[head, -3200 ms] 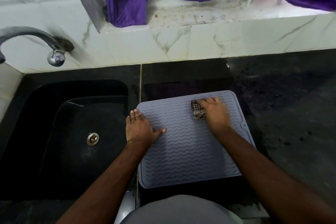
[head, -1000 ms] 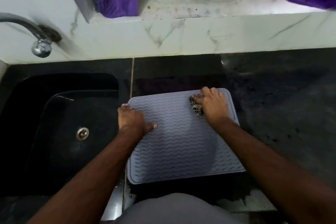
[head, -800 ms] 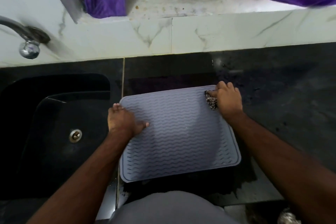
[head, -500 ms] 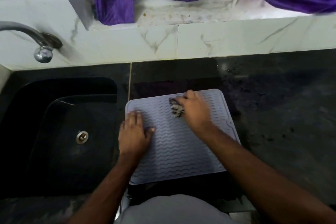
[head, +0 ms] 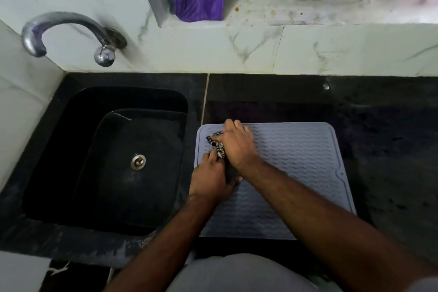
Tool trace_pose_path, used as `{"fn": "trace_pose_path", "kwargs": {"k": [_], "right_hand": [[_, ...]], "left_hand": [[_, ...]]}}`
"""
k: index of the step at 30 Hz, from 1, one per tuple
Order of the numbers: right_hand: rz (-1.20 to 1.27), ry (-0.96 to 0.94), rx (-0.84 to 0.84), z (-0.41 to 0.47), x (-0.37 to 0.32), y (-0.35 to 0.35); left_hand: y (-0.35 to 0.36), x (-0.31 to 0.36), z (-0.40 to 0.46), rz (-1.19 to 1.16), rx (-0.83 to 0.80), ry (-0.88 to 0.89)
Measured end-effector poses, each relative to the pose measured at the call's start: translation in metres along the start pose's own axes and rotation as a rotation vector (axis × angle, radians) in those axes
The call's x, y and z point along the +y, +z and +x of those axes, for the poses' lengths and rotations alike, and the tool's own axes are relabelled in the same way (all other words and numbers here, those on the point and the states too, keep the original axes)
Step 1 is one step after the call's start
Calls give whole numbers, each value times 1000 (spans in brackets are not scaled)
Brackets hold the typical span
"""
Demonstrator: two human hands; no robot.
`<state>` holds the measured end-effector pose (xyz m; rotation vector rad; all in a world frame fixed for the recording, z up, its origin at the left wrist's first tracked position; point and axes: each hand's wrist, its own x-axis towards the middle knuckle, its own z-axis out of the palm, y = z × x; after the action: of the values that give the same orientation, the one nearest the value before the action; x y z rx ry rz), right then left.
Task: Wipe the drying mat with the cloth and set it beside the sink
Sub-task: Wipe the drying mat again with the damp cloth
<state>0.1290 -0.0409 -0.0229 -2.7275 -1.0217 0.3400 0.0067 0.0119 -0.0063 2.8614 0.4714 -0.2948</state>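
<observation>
The scene is dimly lit; daylight is admitted from the upper right, straight lines are bowed at the edges, and fine detail is softened.

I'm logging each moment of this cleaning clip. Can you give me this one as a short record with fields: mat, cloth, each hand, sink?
mat: grey ribbed drying mat, flat on the dark counter, just right of the sink
cloth: checked cloth, bunched near the mat's far left corner
right hand: right hand pressing the cloth onto the mat
left hand: left hand on the mat's left edge, fingertips at the cloth
sink: black sink, basin holds nothing but the drain
tap: tap, no water visible
</observation>
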Motion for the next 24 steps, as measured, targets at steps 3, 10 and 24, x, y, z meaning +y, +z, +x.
{"fn": "trace_pose_path", "kwargs": {"k": [3,10,24], "right_hand": [[-28,40,6,-12,17,-10],[-109,191,42,-59,96,-31],[-304,465,115,-125,219,-57]], "left_hand": [[2,4,2,-9,-6,-10],[13,6,6,16,33,-25],[25,8,3,21,89,-45]]}}
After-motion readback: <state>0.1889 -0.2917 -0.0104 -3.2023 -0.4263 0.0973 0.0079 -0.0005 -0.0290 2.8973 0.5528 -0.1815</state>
